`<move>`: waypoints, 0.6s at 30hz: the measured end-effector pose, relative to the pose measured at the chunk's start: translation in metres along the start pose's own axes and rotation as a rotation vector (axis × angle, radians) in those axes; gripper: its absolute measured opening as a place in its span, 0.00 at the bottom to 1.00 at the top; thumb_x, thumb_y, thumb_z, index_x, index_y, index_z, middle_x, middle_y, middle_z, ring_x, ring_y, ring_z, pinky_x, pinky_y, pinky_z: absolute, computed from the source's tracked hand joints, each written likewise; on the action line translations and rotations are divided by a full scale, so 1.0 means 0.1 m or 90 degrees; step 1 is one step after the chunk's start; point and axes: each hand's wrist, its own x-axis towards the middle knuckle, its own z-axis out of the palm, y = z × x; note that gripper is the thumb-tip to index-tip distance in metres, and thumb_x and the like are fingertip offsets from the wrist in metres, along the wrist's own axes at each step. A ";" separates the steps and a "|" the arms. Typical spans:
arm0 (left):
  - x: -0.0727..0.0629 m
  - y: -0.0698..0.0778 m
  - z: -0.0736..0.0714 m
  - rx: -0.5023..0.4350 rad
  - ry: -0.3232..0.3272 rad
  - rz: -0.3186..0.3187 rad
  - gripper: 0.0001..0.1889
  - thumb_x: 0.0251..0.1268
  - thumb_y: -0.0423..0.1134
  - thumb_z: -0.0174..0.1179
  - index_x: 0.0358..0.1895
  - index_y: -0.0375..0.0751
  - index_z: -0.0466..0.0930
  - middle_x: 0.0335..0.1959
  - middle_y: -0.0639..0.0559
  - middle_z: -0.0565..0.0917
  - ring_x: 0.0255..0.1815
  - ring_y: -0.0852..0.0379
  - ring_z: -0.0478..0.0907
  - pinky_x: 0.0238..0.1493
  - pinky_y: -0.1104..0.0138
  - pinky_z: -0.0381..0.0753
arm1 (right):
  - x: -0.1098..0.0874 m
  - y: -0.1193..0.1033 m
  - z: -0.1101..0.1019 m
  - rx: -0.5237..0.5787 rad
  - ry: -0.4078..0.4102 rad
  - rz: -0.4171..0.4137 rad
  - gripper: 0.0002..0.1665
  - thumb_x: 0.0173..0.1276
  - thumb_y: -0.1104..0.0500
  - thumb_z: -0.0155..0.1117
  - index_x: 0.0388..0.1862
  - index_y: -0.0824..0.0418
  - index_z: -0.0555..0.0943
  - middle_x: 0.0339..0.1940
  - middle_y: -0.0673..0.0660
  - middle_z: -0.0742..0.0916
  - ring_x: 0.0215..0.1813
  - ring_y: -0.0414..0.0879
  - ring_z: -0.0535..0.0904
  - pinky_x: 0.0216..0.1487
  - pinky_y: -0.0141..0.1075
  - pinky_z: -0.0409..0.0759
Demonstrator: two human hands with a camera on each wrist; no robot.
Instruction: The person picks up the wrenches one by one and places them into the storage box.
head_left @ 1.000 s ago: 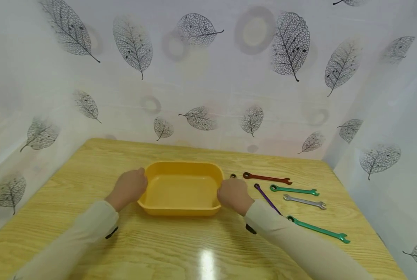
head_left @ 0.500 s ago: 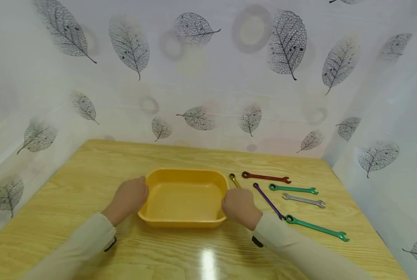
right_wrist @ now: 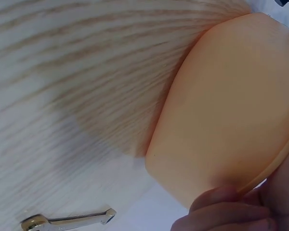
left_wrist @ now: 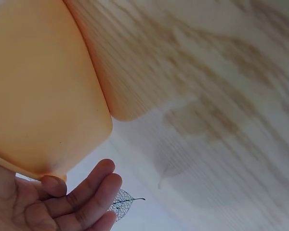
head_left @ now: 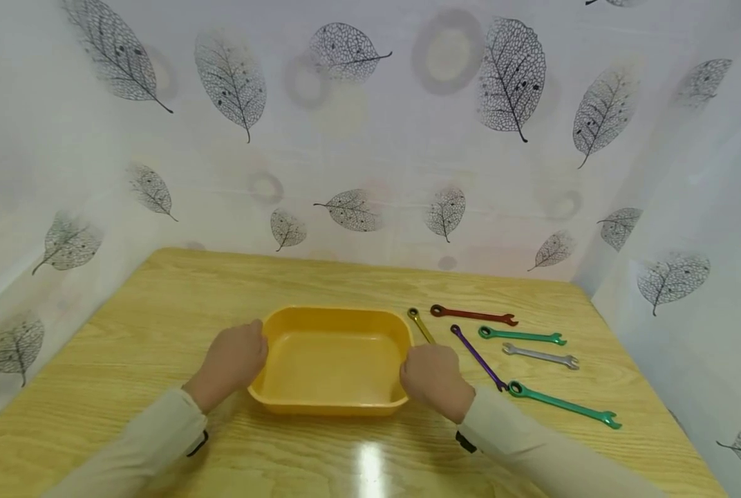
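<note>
A yellow plastic basin [head_left: 336,366], rectangular with rounded corners, sits on the wooden table with its inside bare. My left hand [head_left: 233,360] grips the rim at its left end. At the opposite end my right hand [head_left: 434,377] holds the rim the same way. In the left wrist view, the left hand's index finger curls under the rim, while the other fingers [left_wrist: 94,192] extend past the outer wall [left_wrist: 53,86]. The right wrist view has the right fingers [right_wrist: 226,209] bent against the outside of the basin [right_wrist: 226,106]; the thumb is hidden.
Right of the basin lie several combination wrenches: yellow [head_left: 421,326], purple [head_left: 477,357], red [head_left: 475,315], a smaller green [head_left: 522,336] and a larger green [head_left: 563,404]. A silver open-end wrench [head_left: 541,356] lies among them. Leaf-patterned sheeting [head_left: 370,152] encloses the table's [head_left: 177,290] back and sides.
Both hands have drawn the basin towards me and slightly right, keeping hold of its ends. More of the yellow wrench shows beyond the right hand. The wrenches stay put.
</note>
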 end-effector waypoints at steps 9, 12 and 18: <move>0.01 -0.03 -0.06 -0.032 -0.046 -0.023 0.10 0.64 0.35 0.49 0.24 0.37 0.68 0.14 0.50 0.67 0.14 0.57 0.64 0.15 0.67 0.64 | -0.05 0.00 0.00 -0.024 0.024 -0.005 0.29 0.67 0.56 0.49 0.06 0.55 0.56 0.09 0.49 0.59 0.13 0.41 0.51 0.14 0.32 0.47; 0.03 -0.06 -0.10 -0.002 -0.066 -0.015 0.12 0.63 0.38 0.51 0.22 0.40 0.67 0.13 0.51 0.66 0.13 0.57 0.64 0.15 0.67 0.62 | -0.06 0.00 0.00 -0.046 0.024 -0.025 0.29 0.68 0.55 0.50 0.07 0.55 0.56 0.09 0.49 0.58 0.14 0.41 0.50 0.15 0.32 0.45; 0.15 -0.04 -0.14 0.101 -0.028 -0.010 0.17 0.61 0.46 0.57 0.38 0.31 0.75 0.27 0.40 0.79 0.27 0.44 0.77 0.30 0.53 0.76 | -0.11 0.03 -0.04 -0.012 0.058 0.001 0.34 0.72 0.48 0.45 0.04 0.55 0.55 0.05 0.47 0.56 0.10 0.39 0.49 0.14 0.30 0.43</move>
